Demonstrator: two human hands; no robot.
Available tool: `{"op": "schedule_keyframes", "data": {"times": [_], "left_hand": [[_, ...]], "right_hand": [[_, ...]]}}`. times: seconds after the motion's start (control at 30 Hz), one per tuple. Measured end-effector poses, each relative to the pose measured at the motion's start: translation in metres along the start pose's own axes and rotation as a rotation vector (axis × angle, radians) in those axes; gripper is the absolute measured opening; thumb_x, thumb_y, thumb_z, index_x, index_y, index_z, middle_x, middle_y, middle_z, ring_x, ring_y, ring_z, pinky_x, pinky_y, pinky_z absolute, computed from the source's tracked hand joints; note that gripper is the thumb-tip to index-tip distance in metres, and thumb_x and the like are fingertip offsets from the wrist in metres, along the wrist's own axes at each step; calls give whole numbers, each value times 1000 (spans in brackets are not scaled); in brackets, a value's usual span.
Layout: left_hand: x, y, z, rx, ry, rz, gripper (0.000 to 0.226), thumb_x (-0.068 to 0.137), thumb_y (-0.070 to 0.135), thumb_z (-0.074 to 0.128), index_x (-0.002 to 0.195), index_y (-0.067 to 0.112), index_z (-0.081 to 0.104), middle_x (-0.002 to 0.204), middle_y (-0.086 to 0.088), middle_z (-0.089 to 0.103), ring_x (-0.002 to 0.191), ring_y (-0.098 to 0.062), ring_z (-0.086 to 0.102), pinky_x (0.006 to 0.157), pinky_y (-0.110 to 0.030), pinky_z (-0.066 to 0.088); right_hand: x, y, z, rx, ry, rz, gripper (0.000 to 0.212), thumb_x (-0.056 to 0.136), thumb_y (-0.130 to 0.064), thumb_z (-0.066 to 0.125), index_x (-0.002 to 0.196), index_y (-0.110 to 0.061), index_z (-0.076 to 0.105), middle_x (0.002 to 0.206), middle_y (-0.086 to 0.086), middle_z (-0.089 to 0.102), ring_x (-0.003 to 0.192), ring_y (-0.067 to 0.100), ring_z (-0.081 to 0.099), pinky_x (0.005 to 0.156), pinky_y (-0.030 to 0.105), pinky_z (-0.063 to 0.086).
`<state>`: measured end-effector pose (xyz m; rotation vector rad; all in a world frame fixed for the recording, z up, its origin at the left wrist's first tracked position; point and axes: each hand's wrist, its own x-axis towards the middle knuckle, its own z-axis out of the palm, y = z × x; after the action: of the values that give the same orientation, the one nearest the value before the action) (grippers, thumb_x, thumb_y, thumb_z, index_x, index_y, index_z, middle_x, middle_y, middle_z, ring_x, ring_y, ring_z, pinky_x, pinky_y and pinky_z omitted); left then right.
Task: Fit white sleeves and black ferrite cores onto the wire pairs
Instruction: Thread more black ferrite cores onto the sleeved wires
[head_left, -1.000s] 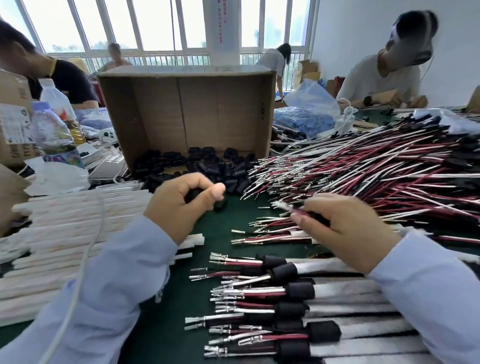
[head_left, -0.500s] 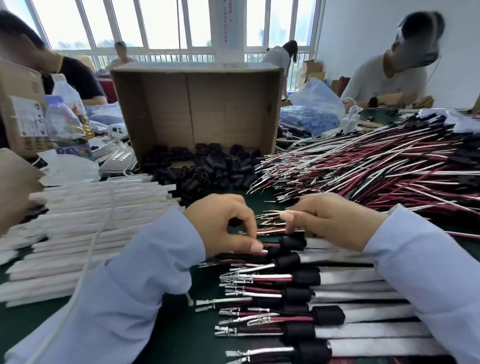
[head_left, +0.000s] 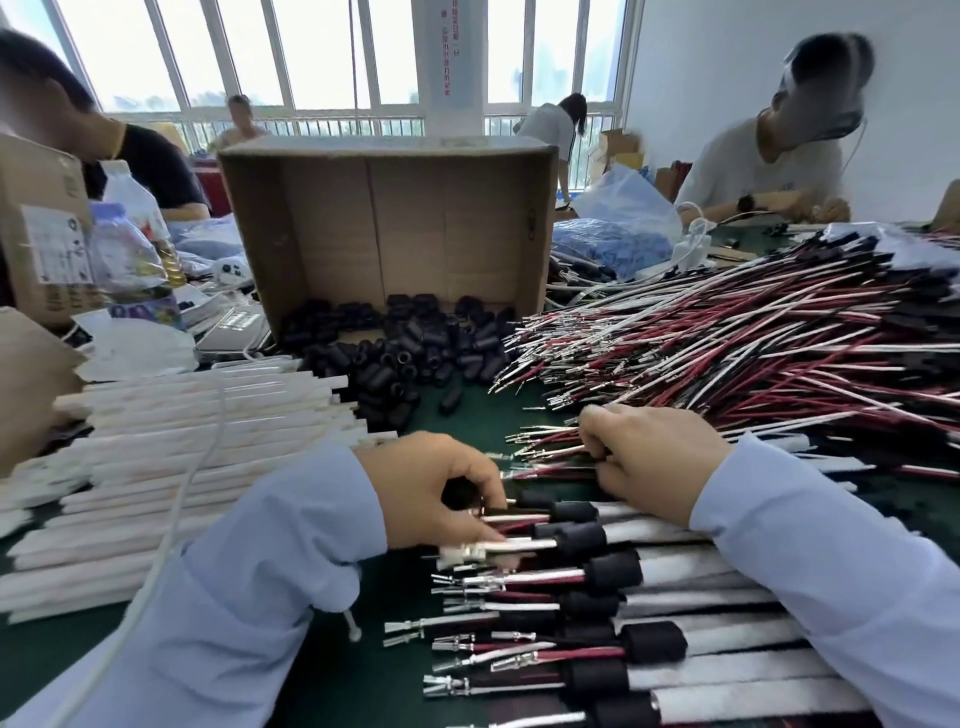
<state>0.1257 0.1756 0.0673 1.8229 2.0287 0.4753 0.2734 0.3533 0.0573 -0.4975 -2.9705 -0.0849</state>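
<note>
Our left hand (head_left: 431, 493) sits low over the dark green table mat (head_left: 337, 675), fingers curled in tightly. In the hollow under them we make out a dark lump that we take to be a short, tubular black ferrite core (head_left: 460, 492), pinched between thumb and fingertips; most of it is hidden, so we cannot tell which way its bore faces.

Our right hand (head_left: 654, 462) is just to the right and slightly farther from us, knuckles up and fingers folded over a thin red-and-white wire pair (head_left: 550, 456). That pair lies roughly left to right. Its bare metal terminals point left, toward the left hand, and its tail disappears under the right palm.

So the core lies just left of and a little nearer to us than the terminal tips, with a small gap between them. The left hand is the nearer one to those tips, while the right hand steadies the pair farther back along its length. We judge that the core's bore must be turned in line with the wires' long axis before it can slide rightward over the terminals.

The left fingertips also touch the terminals of the nearest of the finished pairs with black cores and white sleeves (head_left: 613, 569), which lie in rows parallel to the held pair. We could easily snag one.

The flat white sleeves (head_left: 182, 441) are stacked well to the left, and the loose cores (head_left: 395, 358) spill out ahead.
</note>
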Motion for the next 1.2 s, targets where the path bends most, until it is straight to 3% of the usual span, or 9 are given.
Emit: {"op": "schedule_keyframes", "data": {"times": [0.1, 0.3, 0.43, 0.53, 0.63, 0.73, 0.9, 1.03, 1.2], "left_hand": [[-1, -7, -7, -138, 234, -100, 34, 78, 57, 53, 85, 26, 65, 63, 17, 57, 61, 0, 51, 66, -20, 45], [10, -7, -3, -484, 497, -134, 17, 94, 11, 50, 91, 27, 57, 75, 14, 60, 60, 5, 49, 57, -11, 39], [12, -4, -3, -692, 353, -88, 35, 91, -10, 47, 99, 23, 57, 94, 6, 66, 79, 1, 60, 63, -13, 47], [8, -3, 1, -731, 208, 10, 33, 90, -11, 51, 108, 17, 57, 100, -1, 66, 92, -6, 67, 73, -18, 51], [11, -1, 4, -837, 201, 30, 37, 84, -11, 59, 112, 13, 56, 95, -5, 67, 96, -16, 69, 76, -22, 54], [12, 2, 2, -847, 244, 90, 33, 73, 2, 72, 103, 13, 64, 85, 3, 70, 92, -17, 69, 74, -21, 53], [8, 5, 0, -841, 261, 173, 28, 72, 6, 70, 88, 29, 74, 86, 3, 73, 82, -7, 65, 72, -19, 52], [10, 7, 1, -894, 303, 109, 15, 76, 18, 75, 82, 31, 74, 80, 5, 70, 74, -7, 63, 63, -16, 51], [11, 9, 5, -1212, 242, -66, 20, 68, 23, 65, 85, 13, 66, 73, 2, 69, 70, -8, 70, 52, -12, 51]], "right_hand": [[-3, 3, -7, 74, 206, 5, 18, 88, -21, 45, 103, -31, 48, 88, -16, 50, 77, 19, 53, 60, 29, 35], [-13, 4, -32, 15, 564, -22, 19, 90, -30, 55, 95, -27, 73, 81, -4, 69, 78, 26, 65, 55, 24, 34], [-24, 9, -47, -98, 398, 116, 37, 89, -52, 40, 93, -34, 72, 87, -10, 66, 93, 21, 54, 63, 27, 36], [-23, 19, -45, -236, 197, 166, 23, 92, -43, 52, 98, -33, 71, 102, -10, 61, 107, 20, 43, 83, 33, 36], [-19, 20, -37, 339, 193, 12, 8, 87, -12, 63, 85, -19, 67, 83, -1, 63, 84, 22, 55, 76, 32, 43], [-20, 12, -33, 761, 133, -125, 5, 88, -12, 63, 85, -15, 66, 64, 6, 60, 58, 22, 56, 60, 32, 48], [-21, 6, -31, 896, 58, -282, 28, 86, -37, 61, 101, -16, 71, 74, 6, 60, 60, 2, 47, 58, 13, 38], [-20, -1, -23, 1085, 86, -314, 23, 80, -35, 66, 96, -20, 75, 74, 15, 63, 64, 21, 50, 61, 26, 41], [-18, -10, -10, 1119, 241, -217, 17, 78, -32, 67, 87, -21, 77, 56, -3, 60, 52, 3, 51, 51, 14, 43]]}}
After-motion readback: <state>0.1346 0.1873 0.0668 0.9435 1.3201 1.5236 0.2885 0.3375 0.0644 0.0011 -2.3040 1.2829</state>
